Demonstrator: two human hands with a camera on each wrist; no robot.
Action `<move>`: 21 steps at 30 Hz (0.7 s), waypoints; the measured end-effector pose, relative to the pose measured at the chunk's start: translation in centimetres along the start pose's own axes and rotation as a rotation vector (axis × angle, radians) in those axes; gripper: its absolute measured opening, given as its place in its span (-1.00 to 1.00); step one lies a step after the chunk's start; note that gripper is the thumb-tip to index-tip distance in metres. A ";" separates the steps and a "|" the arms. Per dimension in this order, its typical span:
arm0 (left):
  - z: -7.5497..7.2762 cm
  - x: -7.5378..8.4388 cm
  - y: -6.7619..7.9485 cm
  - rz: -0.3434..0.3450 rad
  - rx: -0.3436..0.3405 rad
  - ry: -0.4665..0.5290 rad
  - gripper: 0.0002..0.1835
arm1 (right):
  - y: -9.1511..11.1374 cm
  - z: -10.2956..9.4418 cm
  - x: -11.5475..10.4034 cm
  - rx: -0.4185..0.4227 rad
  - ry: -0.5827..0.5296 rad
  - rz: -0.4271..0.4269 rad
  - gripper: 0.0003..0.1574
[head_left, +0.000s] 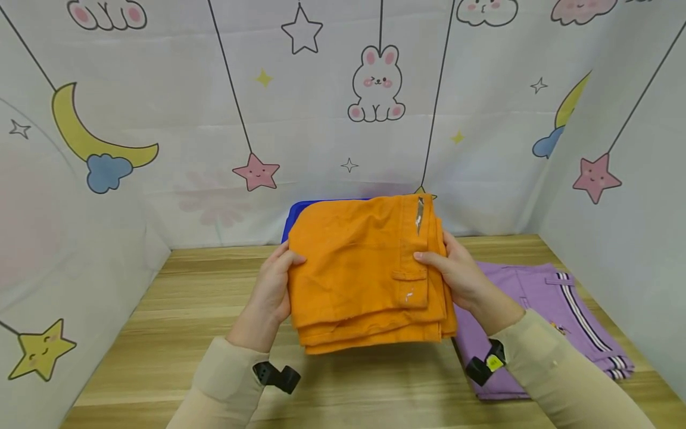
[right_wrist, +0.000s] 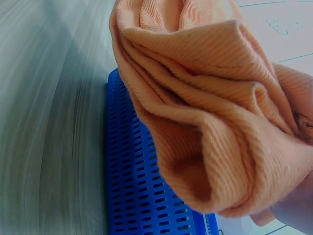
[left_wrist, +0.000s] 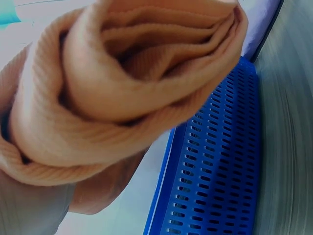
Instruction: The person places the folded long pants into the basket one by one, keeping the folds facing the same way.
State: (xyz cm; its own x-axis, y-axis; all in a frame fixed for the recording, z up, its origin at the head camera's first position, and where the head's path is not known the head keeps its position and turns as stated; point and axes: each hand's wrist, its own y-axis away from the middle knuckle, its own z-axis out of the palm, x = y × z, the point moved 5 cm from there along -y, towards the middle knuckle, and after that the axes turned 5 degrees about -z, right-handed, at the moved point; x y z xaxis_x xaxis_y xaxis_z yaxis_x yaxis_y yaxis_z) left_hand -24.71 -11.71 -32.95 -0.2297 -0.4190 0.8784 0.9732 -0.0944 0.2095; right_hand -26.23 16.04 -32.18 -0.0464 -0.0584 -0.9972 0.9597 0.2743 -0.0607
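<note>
A folded orange garment (head_left: 348, 256), several layers thick with a flap pocket and worn patches near its right side, is raised over the wooden table, in front of the blue basket. My left hand (head_left: 271, 289) grips its left edge, thumb on top and fingers hidden behind. At the opposite edge my right hand (head_left: 465, 279) holds it the same way. Both wrist views show the bundle's rolled, ribbed folds (left_wrist: 112, 98) from the side, with part of the right hand (right_wrist: 297, 208) at that view's lower right.
The blue perforated basket (right_wrist: 134, 166) stands at the back of the table (head_left: 177, 333), mostly hidden by the garment in the head view. Folded purple clothing (head_left: 541, 298) with striped trim lies at the right, partly under my right forearm. A patterned white curtain (head_left: 321, 119) encloses the table.
</note>
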 end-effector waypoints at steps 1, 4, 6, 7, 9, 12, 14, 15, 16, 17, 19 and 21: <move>0.0 0.0 -0.1 -0.002 0.000 0.003 -0.37 | 0.0 0.0 0.0 0.005 0.003 0.001 -0.18; 0.0 -0.2 -0.4 -0.008 0.002 0.008 -0.36 | -0.2 -0.1 0.1 0.011 0.007 0.000 -0.19; 0.0 -0.2 -0.5 -0.012 0.004 0.012 -0.35 | -0.4 -0.2 0.2 0.014 0.008 -0.002 -0.19; 0.0 -0.2 -0.6 -0.012 0.002 0.010 -0.35 | -0.4 -0.2 0.2 0.014 0.009 -0.004 -0.19; 0.0 -0.3 -0.6 -0.015 0.001 0.010 -0.35 | -0.5 -0.2 0.2 0.012 0.006 -0.009 -0.19; -0.1 -0.2 -0.8 -0.010 0.013 0.012 -0.38 | -0.6 -0.2 0.2 0.016 -0.004 -0.021 -0.20; -0.1 -0.2 -0.8 -0.005 0.027 0.012 -0.42 | -0.7 -0.2 0.1 0.022 -0.016 -0.028 -0.22; -0.1 -0.2 -0.9 -0.003 0.038 0.013 -0.45 | -0.8 -0.2 0.1 0.026 -0.022 -0.030 -0.23; -0.2 -0.1 -1.0 0.000 0.045 0.016 -0.47 | -0.8 -0.3 0.1 0.030 -0.027 -0.030 -0.25; -0.2 -0.1 -1.0 0.002 0.053 0.019 -0.49 | -0.9 -0.3 0.1 0.034 -0.032 -0.031 -0.26; -0.2 -0.1 -1.2 0.005 0.065 0.012 -0.48 | -0.9 -0.3 0.1 0.040 -0.039 -0.029 -0.26; -0.2 -0.1 -1.3 0.007 0.071 0.007 -0.45 | -0.9 -0.3 0.1 0.048 -0.040 -0.025 -0.25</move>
State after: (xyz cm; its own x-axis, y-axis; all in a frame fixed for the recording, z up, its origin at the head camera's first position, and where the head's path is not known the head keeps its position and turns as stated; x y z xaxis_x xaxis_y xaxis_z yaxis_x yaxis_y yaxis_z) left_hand -25.96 -11.76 -33.42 -0.2223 -0.4262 0.8769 0.9721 -0.0273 0.2332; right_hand -27.21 16.09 -32.24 -0.0603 -0.1036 -0.9928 0.9706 0.2260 -0.0826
